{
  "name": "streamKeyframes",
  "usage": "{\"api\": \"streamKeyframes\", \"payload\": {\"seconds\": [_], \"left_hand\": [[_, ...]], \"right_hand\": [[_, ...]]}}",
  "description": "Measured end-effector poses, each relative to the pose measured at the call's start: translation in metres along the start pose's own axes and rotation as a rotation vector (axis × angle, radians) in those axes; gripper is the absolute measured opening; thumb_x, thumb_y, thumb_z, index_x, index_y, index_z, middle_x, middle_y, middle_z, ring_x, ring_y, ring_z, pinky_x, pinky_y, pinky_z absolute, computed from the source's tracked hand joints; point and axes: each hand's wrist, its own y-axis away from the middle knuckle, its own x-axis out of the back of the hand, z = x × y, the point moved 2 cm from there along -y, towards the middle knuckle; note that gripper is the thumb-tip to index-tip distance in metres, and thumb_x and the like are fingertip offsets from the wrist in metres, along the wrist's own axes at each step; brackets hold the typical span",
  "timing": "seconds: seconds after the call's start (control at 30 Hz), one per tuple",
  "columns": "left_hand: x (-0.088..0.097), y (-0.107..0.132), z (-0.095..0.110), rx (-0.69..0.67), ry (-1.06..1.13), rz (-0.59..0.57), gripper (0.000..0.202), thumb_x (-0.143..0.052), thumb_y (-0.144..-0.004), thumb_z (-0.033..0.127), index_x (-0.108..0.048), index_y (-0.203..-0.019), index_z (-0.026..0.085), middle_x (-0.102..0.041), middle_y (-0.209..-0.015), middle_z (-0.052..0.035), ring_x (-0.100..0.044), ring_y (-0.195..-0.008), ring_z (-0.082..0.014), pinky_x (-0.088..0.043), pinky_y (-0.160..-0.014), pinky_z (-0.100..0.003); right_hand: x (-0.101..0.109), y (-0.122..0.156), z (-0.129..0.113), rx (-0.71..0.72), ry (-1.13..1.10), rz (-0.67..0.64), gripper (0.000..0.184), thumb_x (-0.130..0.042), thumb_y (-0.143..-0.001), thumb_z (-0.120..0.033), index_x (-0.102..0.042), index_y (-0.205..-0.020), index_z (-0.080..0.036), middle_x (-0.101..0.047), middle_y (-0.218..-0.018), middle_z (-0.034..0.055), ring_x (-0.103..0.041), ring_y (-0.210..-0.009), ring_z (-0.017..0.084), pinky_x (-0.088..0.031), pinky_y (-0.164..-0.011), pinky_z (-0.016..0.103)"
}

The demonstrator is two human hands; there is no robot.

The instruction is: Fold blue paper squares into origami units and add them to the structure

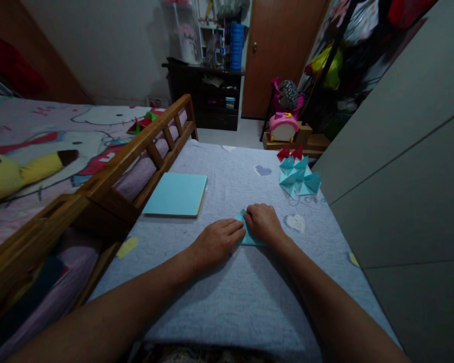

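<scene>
A small light blue sheet of paper (247,237) lies on the grey bedcover (234,292), mostly hidden under both hands. My left hand (216,242) rests flat on its left part, fingers stretched toward the right. My right hand (263,223) presses on the paper's top with curled fingers, fingertips touching the left hand's fingertips. Left of the hands lies a stack of light blue square paper (176,194).
A cluster of folded blue paper pieces (298,177) with two red ones (290,152) lies at the far right of the cover. A wooden bed rail (136,151) runs along the left, a grey wardrobe wall (401,166) along the right. A dark cabinet (206,96) stands at the back.
</scene>
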Motion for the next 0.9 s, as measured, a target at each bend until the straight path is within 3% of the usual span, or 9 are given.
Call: {"api": "streamKeyframes", "payload": {"seconds": [0.33, 0.9], "left_hand": [[0.0001, 0.0000, 0.0007, -0.007, -0.002, 0.016, 0.029, -0.039, -0.099, 0.011, -0.063, -0.114, 0.018, -0.070, -0.115, -0.0102, -0.064, -0.106, -0.0227, -0.053, -0.095, -0.040], [-0.0025, 0.0009, 0.0030, 0.029, 0.032, -0.054, 0.027, -0.037, -0.101, 0.014, -0.061, -0.113, 0.018, -0.068, -0.108, -0.0103, -0.062, -0.102, -0.0238, -0.053, -0.087, -0.039]], "right_hand": [[-0.0024, -0.0008, 0.0011, 0.002, 0.004, 0.002, 0.027, -0.047, -0.100, -0.029, -0.071, -0.097, -0.017, -0.074, -0.103, 0.0117, -0.065, -0.099, 0.024, -0.035, -0.079, 0.034], [-0.0011, 0.0009, -0.0040, -0.021, 0.023, 0.030, 0.028, -0.046, -0.100, -0.029, -0.071, -0.097, -0.017, -0.074, -0.104, 0.0121, -0.066, -0.098, 0.026, -0.036, -0.080, 0.035]]}}
